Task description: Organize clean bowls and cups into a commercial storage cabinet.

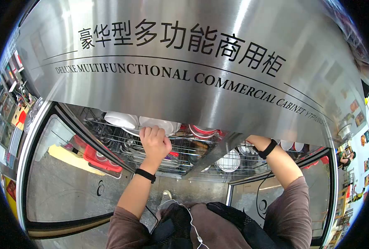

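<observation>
Under a large stainless steel cabinet front (172, 95) with printed lettering are wire racks (176, 155) of dishes. My left hand (155, 141), fingers curled, is at the front of the upper rack, beside a white bowl (157, 123); what it grips, if anything, is hidden. Another white bowl (121, 119) sits to its left. My right hand (253, 140) reaches into the right compartment, its fingers hidden by the cabinet. A round white dish (228, 161) lies below and left of it. Both wrists wear black bands.
Open glass doors stand at the left (68, 174) and right (276, 199). A red basket (99, 159) shows through the left glass. A metal divider (217, 153) separates the racks. A person (347, 157) is far off at the right.
</observation>
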The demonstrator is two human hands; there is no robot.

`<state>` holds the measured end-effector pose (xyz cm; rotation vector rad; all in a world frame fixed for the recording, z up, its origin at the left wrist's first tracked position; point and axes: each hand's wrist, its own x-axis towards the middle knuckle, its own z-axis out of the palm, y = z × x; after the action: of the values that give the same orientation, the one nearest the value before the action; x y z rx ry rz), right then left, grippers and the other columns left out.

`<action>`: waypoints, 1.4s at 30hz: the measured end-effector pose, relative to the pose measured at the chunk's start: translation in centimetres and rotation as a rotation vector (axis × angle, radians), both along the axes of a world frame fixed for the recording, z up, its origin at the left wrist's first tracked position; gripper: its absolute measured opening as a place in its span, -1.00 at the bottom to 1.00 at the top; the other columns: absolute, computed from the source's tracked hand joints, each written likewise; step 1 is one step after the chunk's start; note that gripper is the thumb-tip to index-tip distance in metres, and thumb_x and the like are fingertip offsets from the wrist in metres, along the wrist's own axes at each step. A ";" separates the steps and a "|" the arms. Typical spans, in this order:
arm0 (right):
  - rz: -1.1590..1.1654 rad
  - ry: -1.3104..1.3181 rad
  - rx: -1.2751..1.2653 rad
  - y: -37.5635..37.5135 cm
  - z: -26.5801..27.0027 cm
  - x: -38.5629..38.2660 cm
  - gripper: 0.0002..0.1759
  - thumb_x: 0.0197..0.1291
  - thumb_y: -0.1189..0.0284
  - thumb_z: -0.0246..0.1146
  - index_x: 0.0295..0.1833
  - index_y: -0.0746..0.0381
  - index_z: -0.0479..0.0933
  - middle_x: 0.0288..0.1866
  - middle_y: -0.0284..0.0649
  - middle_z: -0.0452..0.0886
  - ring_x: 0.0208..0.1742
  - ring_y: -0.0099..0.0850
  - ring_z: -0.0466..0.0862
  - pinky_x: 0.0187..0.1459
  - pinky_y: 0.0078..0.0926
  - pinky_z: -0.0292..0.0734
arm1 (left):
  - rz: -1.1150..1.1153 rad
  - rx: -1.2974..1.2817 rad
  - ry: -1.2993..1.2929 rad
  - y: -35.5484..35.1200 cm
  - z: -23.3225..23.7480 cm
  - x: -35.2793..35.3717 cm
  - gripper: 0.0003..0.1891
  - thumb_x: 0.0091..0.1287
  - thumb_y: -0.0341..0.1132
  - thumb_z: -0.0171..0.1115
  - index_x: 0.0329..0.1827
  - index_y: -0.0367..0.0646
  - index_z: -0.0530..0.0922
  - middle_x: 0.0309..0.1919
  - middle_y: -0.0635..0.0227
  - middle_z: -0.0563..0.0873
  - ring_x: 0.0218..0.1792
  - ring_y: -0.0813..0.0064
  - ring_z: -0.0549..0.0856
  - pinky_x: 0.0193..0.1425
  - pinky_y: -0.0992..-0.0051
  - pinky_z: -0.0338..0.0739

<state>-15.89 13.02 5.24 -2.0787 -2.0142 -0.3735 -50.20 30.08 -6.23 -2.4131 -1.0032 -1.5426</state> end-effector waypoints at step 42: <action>-0.550 0.267 0.681 -19.2 -4.3 13.4 -0.78 0.04 0.61 0.40 -0.15 0.25 0.78 -0.13 -0.04 0.83 -0.03 0.07 0.73 0.07 0.01 0.63 | 0.218 0.060 0.197 -1.2 0.1 1.0 -0.91 0.00 -0.54 0.23 -0.47 -0.23 0.48 -0.35 0.09 0.59 -0.19 -0.07 0.54 0.13 0.02 0.44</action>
<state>-2.51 -6.23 0.94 -2.0282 -0.9447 -0.7078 -49.16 28.93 -6.10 -2.2736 -1.1186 -1.2197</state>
